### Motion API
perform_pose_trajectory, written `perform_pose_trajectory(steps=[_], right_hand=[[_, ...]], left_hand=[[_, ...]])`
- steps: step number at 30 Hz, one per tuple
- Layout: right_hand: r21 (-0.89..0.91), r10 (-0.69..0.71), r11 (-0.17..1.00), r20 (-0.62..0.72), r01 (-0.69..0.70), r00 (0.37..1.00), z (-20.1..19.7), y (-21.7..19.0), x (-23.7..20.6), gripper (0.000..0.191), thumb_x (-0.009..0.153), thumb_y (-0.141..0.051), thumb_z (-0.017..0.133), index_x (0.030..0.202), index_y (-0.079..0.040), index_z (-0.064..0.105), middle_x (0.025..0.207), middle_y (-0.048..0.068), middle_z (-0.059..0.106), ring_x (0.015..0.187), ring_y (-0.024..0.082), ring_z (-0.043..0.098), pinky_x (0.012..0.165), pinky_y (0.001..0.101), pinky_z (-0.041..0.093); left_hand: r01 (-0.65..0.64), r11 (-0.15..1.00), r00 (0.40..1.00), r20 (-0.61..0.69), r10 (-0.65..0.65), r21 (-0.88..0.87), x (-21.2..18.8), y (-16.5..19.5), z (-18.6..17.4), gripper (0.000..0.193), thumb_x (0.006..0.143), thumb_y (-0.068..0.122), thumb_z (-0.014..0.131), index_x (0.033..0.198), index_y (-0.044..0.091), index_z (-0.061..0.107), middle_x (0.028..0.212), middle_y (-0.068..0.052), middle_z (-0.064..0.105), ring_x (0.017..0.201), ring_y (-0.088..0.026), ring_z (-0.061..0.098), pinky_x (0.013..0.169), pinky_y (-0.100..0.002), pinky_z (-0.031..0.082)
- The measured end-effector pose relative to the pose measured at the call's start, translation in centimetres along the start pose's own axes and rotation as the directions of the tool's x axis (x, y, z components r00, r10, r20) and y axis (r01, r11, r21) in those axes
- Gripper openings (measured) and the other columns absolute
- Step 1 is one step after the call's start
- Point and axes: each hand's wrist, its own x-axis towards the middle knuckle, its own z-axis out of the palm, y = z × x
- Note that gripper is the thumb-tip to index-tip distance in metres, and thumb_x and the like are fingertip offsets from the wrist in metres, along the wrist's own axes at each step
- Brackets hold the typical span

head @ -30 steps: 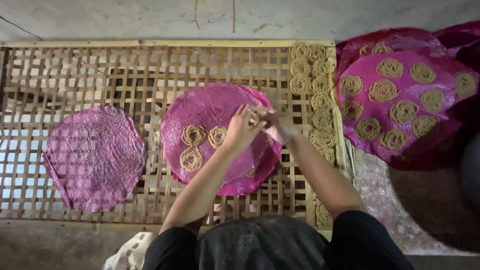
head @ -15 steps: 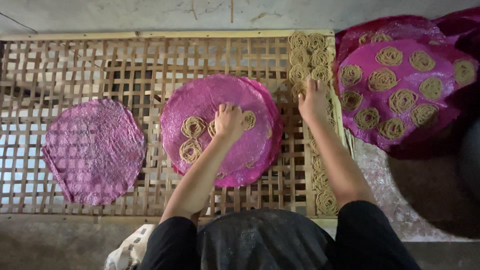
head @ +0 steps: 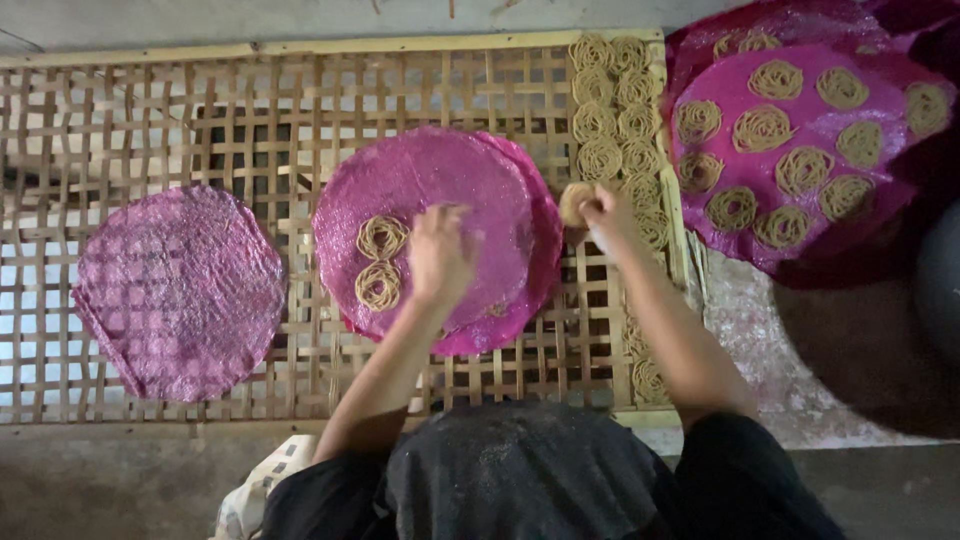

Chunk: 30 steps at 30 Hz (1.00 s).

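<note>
— Two pink round mats lie on the bamboo lattice rack [head: 150, 110]: an empty pink mat [head: 180, 290] at the left of the frame, and the centre pink mat [head: 450, 190], which looks like a stack of a few, carrying two noodle coils [head: 381, 260] at its left side.

— And the hands?

— The left hand [head: 440, 255] rests on the centre mat just right of the two coils, fingers curled downward; whether it covers or grips anything cannot be told. Further right, the right hand [head: 605, 210] is closed around one loose noodle coil [head: 574, 203], held at the mat's right edge beside the column of coils [head: 610, 130] laid on the rack.

— What might go wrong?

— The held coil looks soft, so a tight pinch could pull its strands apart. A coil set near the mat's rim might slide off onto the open lattice. An arm swung wide could also brush the laid-out column.

— And at the far right?

— A loaded pink mat [head: 800, 210] full of coils sits at the upper right, off the rack.
</note>
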Motion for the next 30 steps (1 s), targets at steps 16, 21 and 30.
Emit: perform_pose_trajectory(steps=[16,21,30], right_hand=[[0.235,-0.153,0.964,0.09,0.128,0.984,10.2,-3.2,-9.0,0.025,0.1,-0.011,0.059,0.123,-0.004,0.064,0.109,0.011,0.069,0.089,0.021,0.067,0.077,0.0354,0.058],[0.882,0.015,0.348,0.332,-0.316,0.943,13.2,-5.3,-11.9,0.023,0.101,-0.017,0.05,0.109,0.002,0.062,0.091,0.012,0.068,0.078,0.019,0.066,0.071,0.0288,0.063],[-0.356,-0.416,0.893,-0.422,0.275,0.806,4.0,1.3,-5.1,0.031,0.091,-0.012,0.068,0.12,-0.003,0.067,0.107,0.018,0.07,0.09,0.033,0.07,0.076,0.0432,0.057]], left_hand=[[0.201,0.98,0.89,0.418,-0.183,0.001,1.8,-6.6,-2.2,0.041,0.11,0.03,0.051,0.143,0.006,0.05,0.122,-0.017,0.066,0.096,-0.031,0.073,0.086,-0.05,0.062],[-0.547,0.802,0.834,0.082,0.545,0.238,-4.5,-2.9,-2.2,0.057,0.09,0.033,0.071,0.135,0.002,0.056,0.127,-0.022,0.06,0.096,-0.027,0.065,0.077,-0.044,0.058],[-0.051,0.998,0.971,-0.234,0.039,-0.043,-10.1,-15.7,-7.0,0.043,0.093,0.021,0.072,0.132,0.009,0.061,0.134,-0.019,0.062,0.12,-0.032,0.061,0.096,-0.045,0.056]])
